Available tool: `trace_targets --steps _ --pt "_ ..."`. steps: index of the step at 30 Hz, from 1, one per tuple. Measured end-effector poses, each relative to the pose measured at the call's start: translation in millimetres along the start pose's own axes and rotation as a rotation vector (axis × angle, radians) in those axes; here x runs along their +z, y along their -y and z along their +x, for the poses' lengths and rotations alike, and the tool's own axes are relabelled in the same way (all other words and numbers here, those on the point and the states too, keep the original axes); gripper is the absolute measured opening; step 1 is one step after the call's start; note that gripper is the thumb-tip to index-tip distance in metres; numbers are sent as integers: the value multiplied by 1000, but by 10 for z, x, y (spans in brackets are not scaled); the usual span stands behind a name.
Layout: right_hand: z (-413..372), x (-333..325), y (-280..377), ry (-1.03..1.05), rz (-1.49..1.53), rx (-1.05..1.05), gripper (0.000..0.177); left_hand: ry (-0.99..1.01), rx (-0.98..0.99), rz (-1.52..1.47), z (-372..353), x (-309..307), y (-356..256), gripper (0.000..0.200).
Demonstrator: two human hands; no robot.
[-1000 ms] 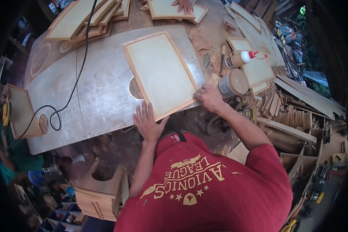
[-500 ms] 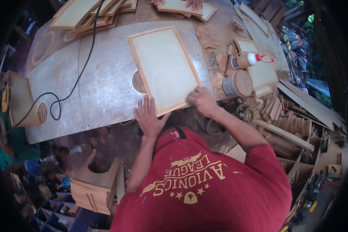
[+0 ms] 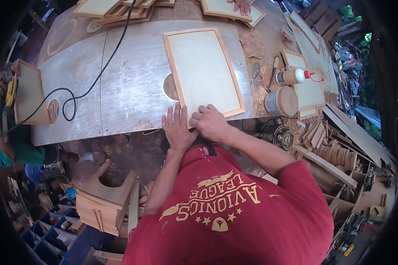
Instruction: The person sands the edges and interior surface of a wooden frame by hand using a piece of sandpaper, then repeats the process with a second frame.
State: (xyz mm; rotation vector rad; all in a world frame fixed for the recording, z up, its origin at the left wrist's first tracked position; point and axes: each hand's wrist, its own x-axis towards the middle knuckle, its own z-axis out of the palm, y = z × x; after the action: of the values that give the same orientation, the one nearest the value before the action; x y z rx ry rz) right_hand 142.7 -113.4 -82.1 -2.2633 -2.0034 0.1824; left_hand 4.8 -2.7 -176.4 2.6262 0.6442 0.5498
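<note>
A pale rectangular panel with a raised wooden rim [image 3: 205,70] lies on the metal-topped table [image 3: 132,79], partly covering a round hole [image 3: 170,86]. At its near left corner my left hand [image 3: 178,131] rests with fingers spread, touching the rim and tabletop. My right hand [image 3: 211,125] is closed against the panel's near rim, right beside my left thumb. Its fingers are curled, and whatever they hold, if anything, is hidden.
A glue bottle with red cap [image 3: 292,77], a round tub [image 3: 281,102] and a brush-like tool [image 3: 274,68] stand right. Framed panels [image 3: 115,11] are stacked at the back. A black cord [image 3: 95,81] crosses the table. Two co-workers handle panels, far side and left.
My right hand has slid left along the panel's near rim, from the right corner to beside my left hand. My left hand stays at the left corner. The view has shifted slightly.
</note>
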Motion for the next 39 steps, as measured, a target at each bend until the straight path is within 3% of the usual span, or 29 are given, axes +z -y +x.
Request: trace_targets --steps 6,10,13,15,20,24,26,27,29,32,35,36,39 --pt "-203 -112 -169 61 -41 174 10 -26 -5 -29 16 9 -28 97" --pt "127 -59 182 35 -13 15 13 3 12 40 14 47 22 96" --pt "-201 -69 -42 -21 -43 180 13 -9 -2 -20 5 13 -4 96" --pt "-373 -248 -296 110 -66 294 13 -8 -15 -34 9 7 -21 94" --pt "30 16 241 -41 -14 94 13 47 -10 30 26 -7 5 94" --pt "-405 -114 -176 -25 -140 294 13 14 -12 13 20 7 -36 94" --pt "-770 -157 -587 82 -211 417 15 -17 -13 -3 12 18 -29 92" --pt "-886 -251 -701 16 -234 423 14 1 -18 10 6 9 -33 93" --pt "-903 -245 -662 36 -258 466 12 22 -20 41 30 -29 -54 94" --pt "-816 -274 -686 -135 13 576 10 32 -17 21 27 -29 -60 96" --pt "-836 -213 -761 -428 254 852 14 108 -24 2 42 -124 -69 99" --pt "-854 -180 -818 -348 244 938 18 173 -50 -33 77 -217 -116 99" --pt "-849 -71 -779 -235 620 971 21 166 -127 -216 137 -323 -209 99"
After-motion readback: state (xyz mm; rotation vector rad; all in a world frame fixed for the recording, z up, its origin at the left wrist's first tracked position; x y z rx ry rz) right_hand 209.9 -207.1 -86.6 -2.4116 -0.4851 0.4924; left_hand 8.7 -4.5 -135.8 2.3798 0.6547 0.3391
